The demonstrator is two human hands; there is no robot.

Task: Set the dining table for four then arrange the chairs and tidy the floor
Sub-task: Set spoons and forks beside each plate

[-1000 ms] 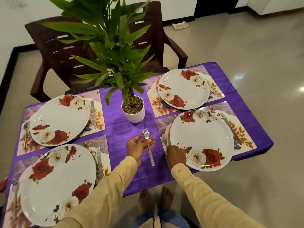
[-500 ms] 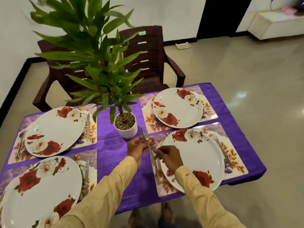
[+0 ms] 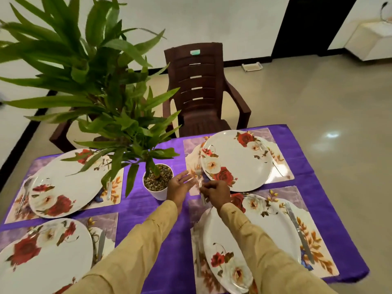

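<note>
Fork (image 3: 198, 172) passed from left hand (image 3: 179, 186), now released, to right hand (image 3: 216, 193); fingers (image 3: 205, 188) pinch it, plate (image 3: 237, 160) just right. 4th setting nearly complete.

Purple woven tablecloth (image 3: 135, 211): cloth, faint sheen.
White round floral plate (image 3: 239, 158): glossy, perhaps melamine.
Slim silver fork (image 3: 198, 171): polished metal.
Brown slatted armchair (image 3: 197, 98): matt moulded plastic.
</note>
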